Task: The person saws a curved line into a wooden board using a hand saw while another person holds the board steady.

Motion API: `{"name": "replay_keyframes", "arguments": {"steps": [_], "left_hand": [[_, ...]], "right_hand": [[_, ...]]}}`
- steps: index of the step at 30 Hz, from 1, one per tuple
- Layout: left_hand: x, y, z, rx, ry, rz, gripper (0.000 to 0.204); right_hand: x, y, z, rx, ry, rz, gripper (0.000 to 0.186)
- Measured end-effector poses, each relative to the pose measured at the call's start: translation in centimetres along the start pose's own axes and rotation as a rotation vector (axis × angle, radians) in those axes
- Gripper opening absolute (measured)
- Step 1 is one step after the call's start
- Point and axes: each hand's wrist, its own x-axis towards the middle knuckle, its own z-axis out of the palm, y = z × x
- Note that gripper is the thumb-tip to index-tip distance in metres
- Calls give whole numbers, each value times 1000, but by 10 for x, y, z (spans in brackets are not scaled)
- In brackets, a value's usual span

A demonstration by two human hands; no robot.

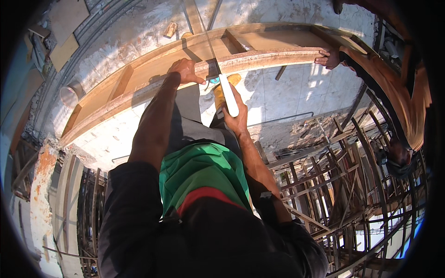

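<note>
A long wooden formwork frame [271, 58] with cross pieces lies on its side in front of me and looks bowed through the lens. My left hand [186, 72] is closed over its near rail, thumb stretched to the right along the wood. In my right hand [237, 116] is the white handle of a handsaw [226, 90]. Its thin blade points away from me, across the near rail just right of my left hand. Whether the teeth are in the wood cannot be made out.
At the right, a co-worker's hand [330, 59] rests on the near rail. My yellow boot [219, 96] is beside the saw. Scaffolding poles [343, 185] fill the lower right, below a slab edge. A pipe end [69, 96] and a small wood block [170, 30] lie beyond the frame.
</note>
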Motion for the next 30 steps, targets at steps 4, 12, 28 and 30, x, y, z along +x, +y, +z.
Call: {"name": "replay_keyframes", "arguments": {"steps": [4,12,28,30], "left_hand": [[0,18,-11,-8,-17,-12,93],[-13,26,-24,-113,43,-9,91],[14,13,-35,813,1041,149,17],[20,27,-23,612,1149,-70,23]], "right_hand": [[-29,69,20,118,71,99,63],[-26,139,48,150,61,-52,32],[67,206,76,424,86,-567,24],[73,202,75,402,119,-612,24]]}}
